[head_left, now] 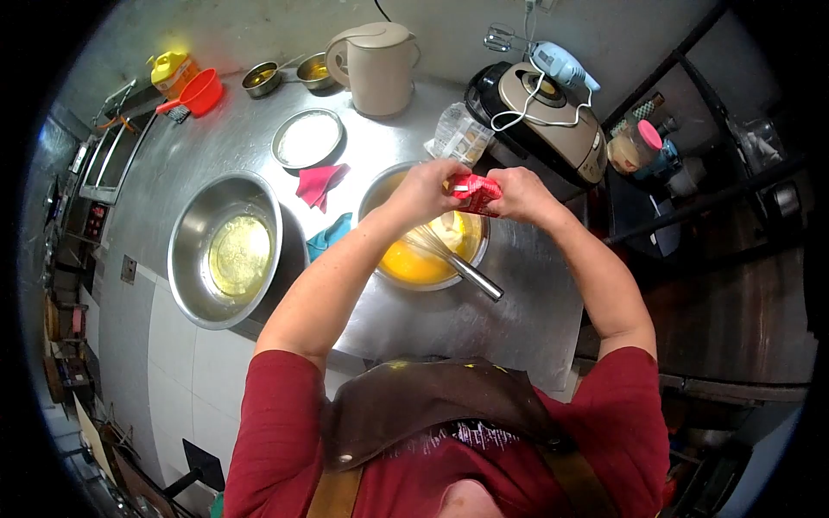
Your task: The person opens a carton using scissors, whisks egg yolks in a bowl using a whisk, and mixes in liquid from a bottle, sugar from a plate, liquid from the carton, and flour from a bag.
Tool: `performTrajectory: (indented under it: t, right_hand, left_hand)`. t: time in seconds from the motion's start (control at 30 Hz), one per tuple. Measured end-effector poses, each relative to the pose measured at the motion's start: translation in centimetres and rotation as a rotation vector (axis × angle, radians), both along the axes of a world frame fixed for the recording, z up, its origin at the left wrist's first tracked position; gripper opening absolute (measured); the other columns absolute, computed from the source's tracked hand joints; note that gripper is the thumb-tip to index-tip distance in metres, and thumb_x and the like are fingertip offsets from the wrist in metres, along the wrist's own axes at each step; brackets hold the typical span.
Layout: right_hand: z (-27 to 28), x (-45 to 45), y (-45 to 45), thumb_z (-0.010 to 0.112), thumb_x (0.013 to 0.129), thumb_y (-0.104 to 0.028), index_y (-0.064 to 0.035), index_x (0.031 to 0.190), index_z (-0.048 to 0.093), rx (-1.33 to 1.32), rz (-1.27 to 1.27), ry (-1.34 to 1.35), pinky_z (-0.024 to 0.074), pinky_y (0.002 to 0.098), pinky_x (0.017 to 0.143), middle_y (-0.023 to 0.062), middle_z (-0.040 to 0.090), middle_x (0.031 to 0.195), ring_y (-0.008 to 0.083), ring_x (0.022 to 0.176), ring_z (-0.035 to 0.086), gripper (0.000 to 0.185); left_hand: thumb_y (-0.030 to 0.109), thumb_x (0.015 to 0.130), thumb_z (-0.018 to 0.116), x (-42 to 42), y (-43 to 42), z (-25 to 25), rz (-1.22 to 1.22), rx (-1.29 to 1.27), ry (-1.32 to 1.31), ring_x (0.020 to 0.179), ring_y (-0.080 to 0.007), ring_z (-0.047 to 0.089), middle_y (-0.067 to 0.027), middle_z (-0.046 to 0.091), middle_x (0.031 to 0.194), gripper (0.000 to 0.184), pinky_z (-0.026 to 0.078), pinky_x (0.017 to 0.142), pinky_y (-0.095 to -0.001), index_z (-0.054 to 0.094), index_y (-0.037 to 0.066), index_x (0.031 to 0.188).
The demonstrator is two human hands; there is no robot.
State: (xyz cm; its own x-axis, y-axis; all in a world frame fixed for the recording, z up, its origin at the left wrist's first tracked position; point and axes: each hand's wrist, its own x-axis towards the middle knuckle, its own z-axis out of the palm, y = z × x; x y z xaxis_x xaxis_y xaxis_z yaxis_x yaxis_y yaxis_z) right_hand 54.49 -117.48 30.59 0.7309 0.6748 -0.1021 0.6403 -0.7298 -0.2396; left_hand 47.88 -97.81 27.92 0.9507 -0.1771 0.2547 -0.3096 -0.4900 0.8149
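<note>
My left hand (425, 192) and my right hand (523, 195) both grip a small red packet (477, 192), one at each end, above a metal bowl (370, 197). Inside that bowl lies bright yellow egg yolk (406, 264) with a pale, creamy lump (449, 229) on top. A wire whisk (473, 274) rests in the bowl, its steel handle leaning out over the near right rim. To the left stands a larger metal basin (183, 250) holding clear, yellowish liquid (240, 255) that looks like egg white. What the packet contains is hidden.
Behind are a plate of white powder (307, 140), a beige kettle (376, 73), a clear plastic bag (460, 134) and a rice cooker (548, 112) with a hand mixer (563, 66) on it. Pink (321, 185) and blue cloths (330, 235) lie between the bowls. A red dipper (202, 93) sits far left.
</note>
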Motion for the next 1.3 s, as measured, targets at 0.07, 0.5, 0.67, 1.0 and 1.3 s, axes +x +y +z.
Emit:
performTrajectory:
  t: [0.07, 0.5, 0.67, 1.0, 1.3]
  right_hand:
    - [-0.2, 0.0, 0.0, 0.07, 0.066, -0.023, -0.0078, 0.085, 0.064, 0.004, -0.004, -0.011, 0.049, 0.0461, 0.079, 0.0171, 0.066, 0.086, 0.0368, 0.087, 0.063, 0.025]
    - [0.6, -0.6, 0.3, 0.072, 0.067, -0.024, -0.0058, 0.086, 0.063, 0.041, -0.023, 0.087, 0.0483, 0.0463, 0.08, 0.0172, 0.065, 0.091, 0.0368, 0.091, 0.062, 0.028]
    - [0.7, -0.8, 0.8, 0.071, 0.068, -0.023, -0.007, 0.088, 0.064, -0.045, -0.052, 0.046, 0.0487, 0.046, 0.08, 0.0164, 0.066, 0.09, 0.0361, 0.091, 0.062, 0.027]
    - [0.6, -0.8, 1.2, 0.07, 0.072, -0.03, -0.0095, 0.084, 0.065, -0.062, -0.04, -0.029, 0.049, 0.0464, 0.079, 0.0148, 0.067, 0.087, 0.0356, 0.088, 0.063, 0.024]
    - [0.4, -0.9, 0.8, 0.071, 0.073, -0.03, -0.0067, 0.088, 0.063, -0.018, -0.038, 0.059, 0.0484, 0.0467, 0.08, 0.017, 0.066, 0.091, 0.0363, 0.091, 0.062, 0.028]
  left_hand:
    - [0.001, 0.064, 0.075, 0.0, 0.0, 0.0, 0.002, 0.015, -0.005, 0.087, -0.0277, 0.064, -0.0142, 0.066, 0.094, 0.042, 0.051, 0.078, -0.0349, 0.063, 0.003, 0.104]
    - [0.001, 0.065, 0.075, -0.1, 0.3, -0.2, -0.014, 0.022, -0.014, 0.088, -0.0279, 0.065, -0.0151, 0.065, 0.096, 0.043, 0.051, 0.079, -0.0355, 0.063, 0.003, 0.106]
    - [0.001, 0.066, 0.075, -0.4, 0.3, -0.2, 0.01, 0.033, 0.023, 0.088, -0.0269, 0.065, -0.0144, 0.065, 0.098, 0.044, 0.052, 0.079, -0.0353, 0.062, 0.003, 0.108]
    - [0.0, 0.065, 0.075, -0.1, 0.6, -0.9, -0.016, 0.012, -0.02, 0.088, -0.0269, 0.065, -0.0143, 0.064, 0.097, 0.045, 0.052, 0.078, -0.035, 0.062, 0.003, 0.108]
    - [0.001, 0.065, 0.075, -0.3, 0.4, -0.6, -0.004, 0.022, -0.024, 0.089, -0.0279, 0.064, -0.0148, 0.064, 0.097, 0.045, 0.052, 0.079, -0.0353, 0.062, 0.003, 0.108]
